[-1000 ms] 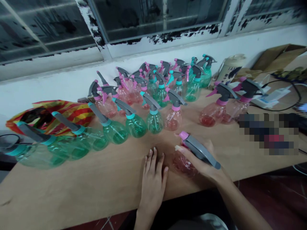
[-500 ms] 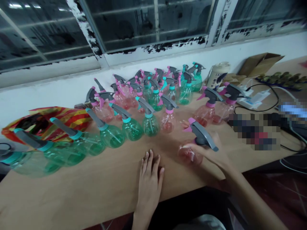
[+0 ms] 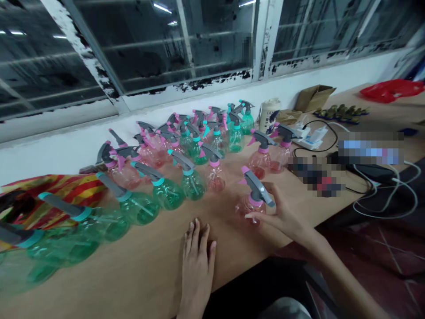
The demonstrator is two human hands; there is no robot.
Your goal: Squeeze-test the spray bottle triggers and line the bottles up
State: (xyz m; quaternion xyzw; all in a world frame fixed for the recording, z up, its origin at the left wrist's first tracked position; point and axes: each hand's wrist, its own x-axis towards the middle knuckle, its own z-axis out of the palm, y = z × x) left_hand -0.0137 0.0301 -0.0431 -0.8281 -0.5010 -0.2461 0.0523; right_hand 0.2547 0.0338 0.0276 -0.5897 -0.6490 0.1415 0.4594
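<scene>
My right hand (image 3: 274,212) is closed around a pink spray bottle (image 3: 244,208) with a grey and pink trigger head, upright near the table's front edge. My left hand (image 3: 197,252) lies flat on the wooden table (image 3: 142,270), fingers stretched out, holding nothing. A row of green spray bottles (image 3: 168,193) runs from the far left toward the middle, ending at a pink spray bottle (image 3: 215,178). Two more pink bottles (image 3: 260,158) stand behind the held one. Further back, several pink and green bottles (image 3: 199,141) crowd together near the wall.
A red and yellow striped bag (image 3: 69,188) lies at the left. Toward the back right are a pale canister (image 3: 269,114), an open cardboard box (image 3: 314,98), a white power strip (image 3: 310,138) and cables. A red plastic bag (image 3: 392,91) lies at the far right.
My view has turned to the right, so the scene slides left and more of the right side shows. My right hand still grips the pink bottle; my left hand stays flat.
</scene>
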